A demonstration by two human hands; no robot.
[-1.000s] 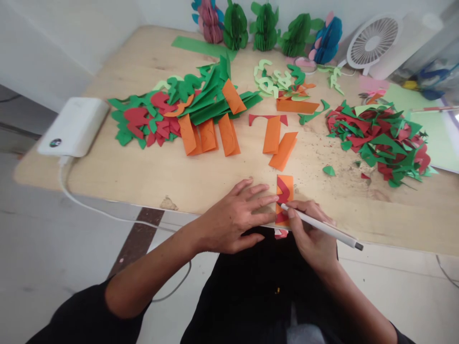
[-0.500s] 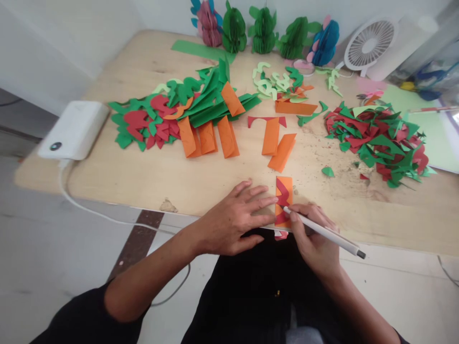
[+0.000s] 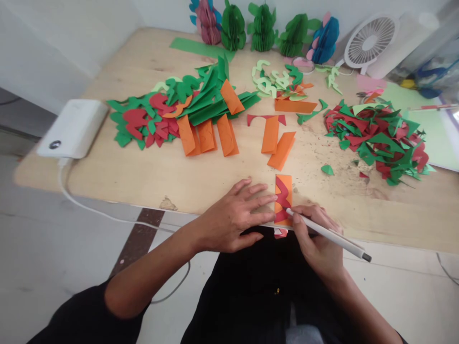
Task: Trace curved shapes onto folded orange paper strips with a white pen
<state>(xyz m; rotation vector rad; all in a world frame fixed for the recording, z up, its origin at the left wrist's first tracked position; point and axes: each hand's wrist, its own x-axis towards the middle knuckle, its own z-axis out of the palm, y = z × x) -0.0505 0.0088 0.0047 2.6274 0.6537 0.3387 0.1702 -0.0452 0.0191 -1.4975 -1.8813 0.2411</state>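
At the table's front edge lies an orange paper strip (image 3: 289,184) with a wavy red paper cutout (image 3: 282,191) on top of it. My left hand (image 3: 238,215) is spread beside them, its fingertips resting on the left side of the cutout and strip. In my right hand (image 3: 319,234) is a white pen (image 3: 330,234), held in a writing grip. The pen's tip touches the right edge of the red cutout. Just beyond are two more folded orange strips (image 3: 282,152).
Green and red cutouts (image 3: 143,119) are heaped at left, with orange strips (image 3: 225,136) before them. Mixed scraps (image 3: 380,138) lie at right. A white power bank (image 3: 73,129) trails a cable at the left edge. Paper figures (image 3: 263,28) and a small fan (image 3: 371,43) line the back.
My right hand and the pen have shifted slightly to the right, the tip moving along the red cutout's edge. My left hand stays in place on the paper.
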